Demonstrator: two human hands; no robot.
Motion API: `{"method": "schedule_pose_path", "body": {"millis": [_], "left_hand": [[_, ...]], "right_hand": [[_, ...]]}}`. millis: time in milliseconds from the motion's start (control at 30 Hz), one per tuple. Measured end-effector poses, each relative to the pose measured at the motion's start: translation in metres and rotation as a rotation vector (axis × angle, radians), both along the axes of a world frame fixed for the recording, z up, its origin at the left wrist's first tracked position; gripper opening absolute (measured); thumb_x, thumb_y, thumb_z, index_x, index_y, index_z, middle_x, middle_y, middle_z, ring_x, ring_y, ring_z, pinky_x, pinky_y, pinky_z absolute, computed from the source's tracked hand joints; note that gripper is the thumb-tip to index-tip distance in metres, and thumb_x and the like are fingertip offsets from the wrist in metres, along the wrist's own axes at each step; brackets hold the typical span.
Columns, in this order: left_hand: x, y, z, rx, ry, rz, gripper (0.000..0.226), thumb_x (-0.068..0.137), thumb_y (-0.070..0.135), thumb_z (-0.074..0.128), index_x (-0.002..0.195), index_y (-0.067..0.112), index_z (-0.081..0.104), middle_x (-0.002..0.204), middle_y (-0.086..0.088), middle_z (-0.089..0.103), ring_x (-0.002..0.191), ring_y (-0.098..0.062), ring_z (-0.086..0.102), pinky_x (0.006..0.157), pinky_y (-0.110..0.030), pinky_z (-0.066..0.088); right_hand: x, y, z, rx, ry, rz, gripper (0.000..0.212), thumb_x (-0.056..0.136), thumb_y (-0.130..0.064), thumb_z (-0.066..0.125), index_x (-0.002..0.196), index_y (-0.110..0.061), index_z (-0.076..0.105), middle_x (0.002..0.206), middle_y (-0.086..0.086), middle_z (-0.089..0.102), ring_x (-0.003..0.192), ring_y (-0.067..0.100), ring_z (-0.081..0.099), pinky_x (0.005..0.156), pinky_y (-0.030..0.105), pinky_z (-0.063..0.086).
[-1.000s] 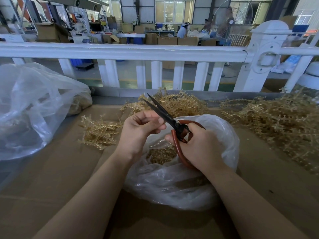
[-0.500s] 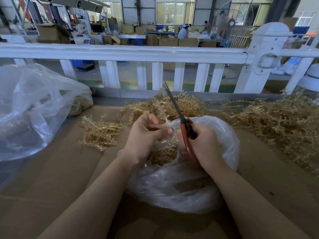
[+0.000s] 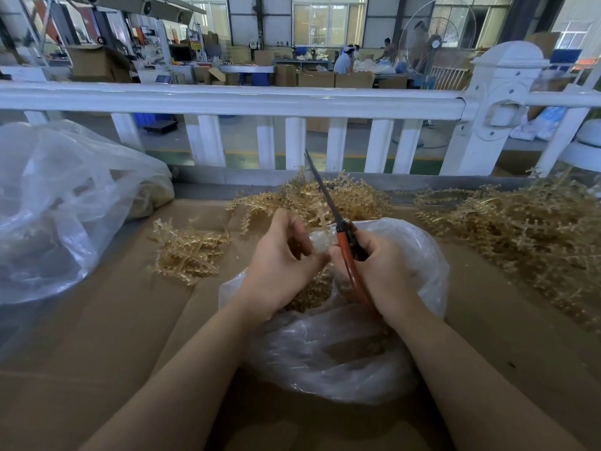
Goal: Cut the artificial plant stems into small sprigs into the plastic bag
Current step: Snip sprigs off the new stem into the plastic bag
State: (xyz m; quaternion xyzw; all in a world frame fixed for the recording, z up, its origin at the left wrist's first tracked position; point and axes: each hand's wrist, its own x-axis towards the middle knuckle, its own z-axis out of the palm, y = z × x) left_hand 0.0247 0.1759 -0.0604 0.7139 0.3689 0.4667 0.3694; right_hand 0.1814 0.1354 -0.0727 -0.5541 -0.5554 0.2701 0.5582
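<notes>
While the right hand (image 3: 383, 271) grasps the orange-handled scissors (image 3: 344, 242), blades closed and pointing up and away, the left hand (image 3: 283, 268) pinches the rim of the plastic bag (image 3: 419, 255) beside the handle; whether it also holds a stem I cannot tell. Cut sprigs (image 3: 312, 294) lie in the bag directly below both grips. Uncut stem piles (image 3: 520, 229) wait beyond the scissors' tip and to the right. Judging by this, 1 cut is finished; next calls for fetching a fresh stem. Compared with 1 second ago, the blades have closed and swung upright.
</notes>
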Motion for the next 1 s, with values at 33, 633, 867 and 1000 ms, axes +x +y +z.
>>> {"method": "schedule_pose_path", "body": {"millis": [33,633,867,1000], "left_hand": [[-0.0011,-0.0004,0.0009,0.038,-0.022,0.032,0.038,0.078,0.013,0.078,0.094,0.016,0.044,0.084,-0.005,0.054,0.072,-0.015,0.050,0.067,-0.034,0.046],[-0.0074,0.0072,0.0060,-0.101,-0.276,-0.039,0.009,0.096,0.008,0.060,0.089,0.006,0.066,0.081,0.002,0.062,0.078,-0.007,0.057,0.076,-0.018,0.049],[-0.0072,0.0050,0.0080,-0.048,-0.206,0.025,0.019,0.101,0.007,0.052,0.106,-0.010,0.059,0.099,-0.022,0.064,0.091,-0.018,0.060,0.082,-0.017,0.051],[-0.0076,0.0051,0.0102,-0.036,-0.173,0.050,0.017,0.101,0.003,0.048,0.108,-0.009,0.057,0.112,-0.031,0.060,0.106,-0.035,0.060,0.092,-0.027,0.052]], "right_hand": [[0.0005,-0.0005,0.0006,0.009,0.009,-0.002,0.012,0.090,-0.017,0.074,0.080,-0.024,0.070,0.061,-0.004,0.069,0.055,0.008,0.065,0.055,0.023,0.052],[0.0009,-0.0001,-0.0035,0.040,-0.252,-0.220,0.038,0.077,-0.066,0.068,0.095,-0.033,0.066,0.078,-0.010,0.069,0.075,0.007,0.066,0.072,0.036,0.058],[0.0044,0.0008,-0.0075,0.033,-0.520,-0.220,0.058,0.072,-0.080,0.057,0.097,-0.028,0.060,0.083,-0.011,0.064,0.077,0.007,0.061,0.071,0.033,0.056],[0.0027,-0.0002,-0.0062,0.048,-0.623,-0.228,0.066,0.069,-0.084,0.055,0.101,-0.027,0.062,0.089,-0.013,0.065,0.082,0.005,0.060,0.066,0.014,0.044]]}}
